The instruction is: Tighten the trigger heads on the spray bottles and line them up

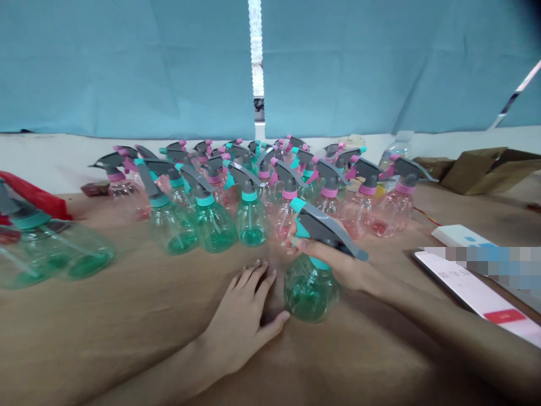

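My right hand (338,260) is closed round the neck of a green spray bottle (311,293), just under its grey and turquoise trigger head. That bottle is upright, its nozzle pointing to the left and away from me. Flat on the table, my left hand (247,310) lies with its fingers stretched out and holds nothing. Its thumb tip is close beside the bottle's base. Just beyond my hands stand more green spray bottles (214,225) with turquoise collars, and pink spray bottles (287,217) with pink collars.
Rows of spray bottles fill the back of the wooden table (139,332). Other green bottles (88,251) stand at the left near a red cloth (38,194). On the right lie a phone (477,293), a white box (462,234) and an open cardboard box (486,169). Blue curtains hang behind.
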Available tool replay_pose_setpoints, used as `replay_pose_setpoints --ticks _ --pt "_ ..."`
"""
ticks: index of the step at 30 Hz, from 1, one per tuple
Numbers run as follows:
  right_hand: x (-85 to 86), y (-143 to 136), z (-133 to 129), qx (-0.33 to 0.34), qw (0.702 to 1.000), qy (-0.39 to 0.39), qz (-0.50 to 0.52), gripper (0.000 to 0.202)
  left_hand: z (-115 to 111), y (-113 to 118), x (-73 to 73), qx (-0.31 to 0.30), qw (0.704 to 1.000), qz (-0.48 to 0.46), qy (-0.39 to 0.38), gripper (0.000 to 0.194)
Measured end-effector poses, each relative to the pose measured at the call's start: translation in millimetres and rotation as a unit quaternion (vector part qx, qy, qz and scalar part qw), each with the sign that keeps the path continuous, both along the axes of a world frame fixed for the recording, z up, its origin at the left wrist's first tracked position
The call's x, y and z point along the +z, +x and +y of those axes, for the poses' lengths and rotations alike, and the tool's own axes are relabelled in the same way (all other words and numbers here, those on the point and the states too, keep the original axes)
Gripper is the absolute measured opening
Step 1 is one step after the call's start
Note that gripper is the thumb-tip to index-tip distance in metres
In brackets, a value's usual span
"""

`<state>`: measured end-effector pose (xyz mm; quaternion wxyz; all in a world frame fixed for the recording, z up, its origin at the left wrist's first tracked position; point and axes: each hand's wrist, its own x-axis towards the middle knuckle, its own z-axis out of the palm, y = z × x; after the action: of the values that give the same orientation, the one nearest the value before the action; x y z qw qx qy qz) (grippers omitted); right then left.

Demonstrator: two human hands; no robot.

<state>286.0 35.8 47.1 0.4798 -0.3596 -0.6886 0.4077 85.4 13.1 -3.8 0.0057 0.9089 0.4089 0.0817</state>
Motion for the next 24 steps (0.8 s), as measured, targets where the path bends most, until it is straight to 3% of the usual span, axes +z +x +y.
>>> replay_pose_setpoints --ticks 5,18,24 --pt "1.2 0 0 -0.01 1.0 0.016 -0.006 0.013 -1 0 0.2 0.002 1.0 -0.002 -0.003 0.061" --pt "5.5 -5 0 -0.031 0.997 0.035 -0.062 0.036 -1 2 4.1 0.006 1.0 0.007 -0.012 0.06" --pt "-5.1 -3 2 -0.012 0.995 0.038 -0.092 0.017 -1 2 3.6 0.004 1.0 0.003 -0.011 0.06"
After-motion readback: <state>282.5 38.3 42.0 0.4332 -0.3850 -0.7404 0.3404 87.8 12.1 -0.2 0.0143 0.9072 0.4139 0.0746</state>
